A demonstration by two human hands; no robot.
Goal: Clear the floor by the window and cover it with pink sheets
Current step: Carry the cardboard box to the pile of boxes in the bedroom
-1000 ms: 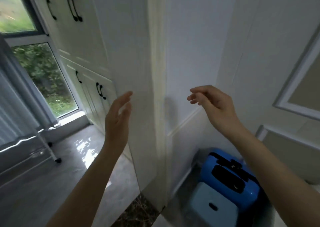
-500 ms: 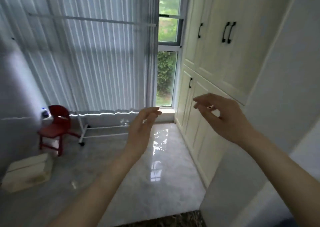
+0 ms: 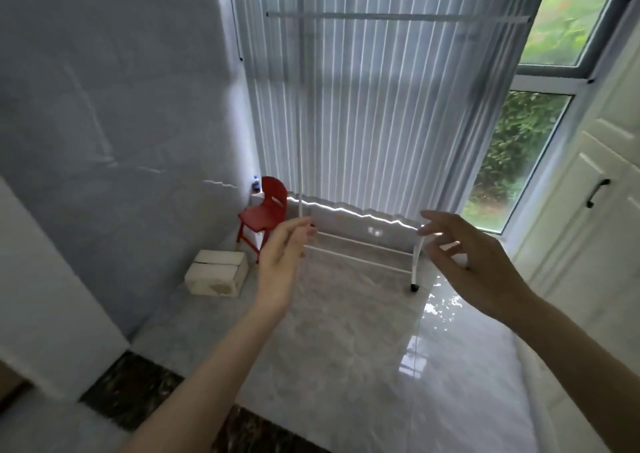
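Observation:
The glossy marble floor (image 3: 346, 331) runs up to the window (image 3: 502, 161), which is mostly covered by grey vertical blinds (image 3: 374, 113). A white clothes rack (image 3: 367, 258) on black wheels stands in front of the blinds. A small red chair (image 3: 265, 212) and a cardboard box (image 3: 218, 272) sit in the left corner. My left hand (image 3: 282, 262) and my right hand (image 3: 467, 262) are raised in front of me, both empty with fingers apart, well short of the rack. No pink sheets are in view.
A grey wall (image 3: 104, 123) closes the left side. White cupboards with black handles (image 3: 597, 193) line the right. A dark stone threshold strip (image 3: 138, 393) crosses the floor near my feet. A small bottle (image 3: 256, 185) stands on the sill behind the chair.
My view has swung left from the cupboards and a blue suitcase to the window corner. Both hands stay raised and empty.

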